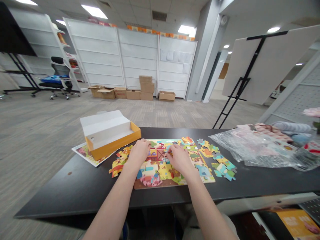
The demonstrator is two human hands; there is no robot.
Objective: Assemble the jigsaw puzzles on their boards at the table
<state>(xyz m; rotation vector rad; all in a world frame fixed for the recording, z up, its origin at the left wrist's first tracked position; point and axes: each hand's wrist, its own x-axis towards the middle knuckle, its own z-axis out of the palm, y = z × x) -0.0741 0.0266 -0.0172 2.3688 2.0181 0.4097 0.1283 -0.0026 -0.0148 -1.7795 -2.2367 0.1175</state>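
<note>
At the near right, below one black table [82,193], there is one orange printed package [297,221]. The one puzzle [153,170] lies flat on the table, in the middle. It is rectangular and many-coloured: brown and pink at its near left, yellow in the near middle, a blue shape at the near right, and a red barn with a crossed door farther in. Two hands are over it. The left hand [142,148] has its fingers bent at the far left part; the right hand [178,156] has its fingers bent beside the barn. I cannot tell if either one grips a piece

Loose pieces make two groups, the left pieces [117,168] and the right pieces [222,163]; they overlap, so their exact number is unclear. To the left, one open yellow box [115,143] with white inside rests partly on one printed sheet [96,162]. To the right lies clear plastic [252,148]. Farther stand one easel [240,88], one office chair [58,78] and several cardboard boxes [133,95]
</note>
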